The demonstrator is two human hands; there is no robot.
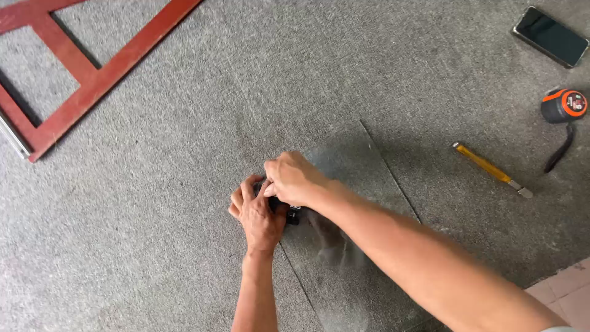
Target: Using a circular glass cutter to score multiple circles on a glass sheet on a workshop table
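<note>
A clear glass pane (362,184) lies flat on grey carpet, reaching from the middle toward the bottom edge. Both hands meet at its left edge over a small black tool (292,215) that is mostly hidden. My left hand (258,216) cups the tool from the left and below. My right hand (294,177) closes over it from above, its arm crossing the pane. What kind of tool it is I cannot tell.
A red-brown wooden frame (92,74) lies at the top left. A dark phone (550,35), an orange and black tape measure (564,106) and a yellow-handled glass cutter (490,168) lie to the right. Pale tiles (568,289) border the carpet at bottom right.
</note>
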